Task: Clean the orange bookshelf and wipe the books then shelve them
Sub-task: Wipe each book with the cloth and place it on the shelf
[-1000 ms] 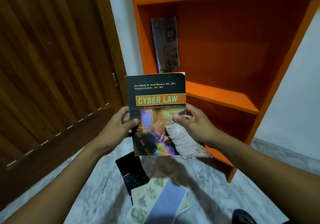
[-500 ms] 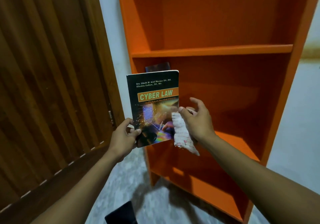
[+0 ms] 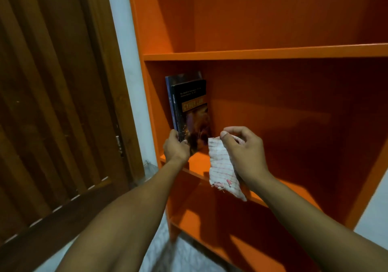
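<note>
The orange bookshelf (image 3: 262,53) fills the right of the view. On its middle shelf, at the far left, the dark "Cyber Law" book (image 3: 194,112) stands upright against a blue-spined book (image 3: 169,95) that leans on the side wall. My left hand (image 3: 175,148) grips the Cyber Law book's lower left corner. My right hand (image 3: 243,152) hovers just right of the book, apart from it, pinching a white checked cloth (image 3: 222,166) that hangs over the shelf's front edge.
A dark wooden door (image 3: 58,103) stands to the left of the bookshelf, with a strip of white wall (image 3: 126,72) between them. Marbled floor (image 3: 184,257) shows at the bottom. The upper shelf and the rest of the middle shelf hold nothing.
The Cyber Law book went from in front of me into the middle shelf's left corner beside the blue-spined book. My right hand left the cover, keeping the cloth. The view tilted upward.
</note>
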Motion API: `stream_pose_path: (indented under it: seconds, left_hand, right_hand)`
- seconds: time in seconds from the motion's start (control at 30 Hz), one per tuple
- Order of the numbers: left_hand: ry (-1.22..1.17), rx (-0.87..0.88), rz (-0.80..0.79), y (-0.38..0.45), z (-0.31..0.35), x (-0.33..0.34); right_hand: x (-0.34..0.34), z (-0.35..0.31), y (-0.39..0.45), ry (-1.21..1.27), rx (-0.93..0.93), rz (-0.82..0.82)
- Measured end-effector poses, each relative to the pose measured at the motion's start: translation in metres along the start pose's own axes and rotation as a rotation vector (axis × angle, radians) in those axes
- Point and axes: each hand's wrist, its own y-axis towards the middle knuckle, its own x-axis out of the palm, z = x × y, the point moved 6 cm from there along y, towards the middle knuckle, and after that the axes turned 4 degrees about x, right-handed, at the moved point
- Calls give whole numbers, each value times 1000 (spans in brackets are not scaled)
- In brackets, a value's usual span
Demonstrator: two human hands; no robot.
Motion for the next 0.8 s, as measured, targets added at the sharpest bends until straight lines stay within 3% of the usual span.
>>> stream_pose_path:
  seconds: [0.17, 0.4, 0.57, 0.8]
  left_hand:
    - [-34, -114, 126, 28, -9, 11]
    - [4, -124, 207, 37, -10, 13]
    - [83, -149, 128, 35, -13, 7]
    - [266, -46, 22, 10, -9, -34]
  right_hand:
    - [1, 15, 12, 23, 28, -31]
    - [9, 25, 17, 77, 64, -75]
    - [10, 29, 7, 102, 123, -108]
    - [10, 26, -34, 110, 211, -140]
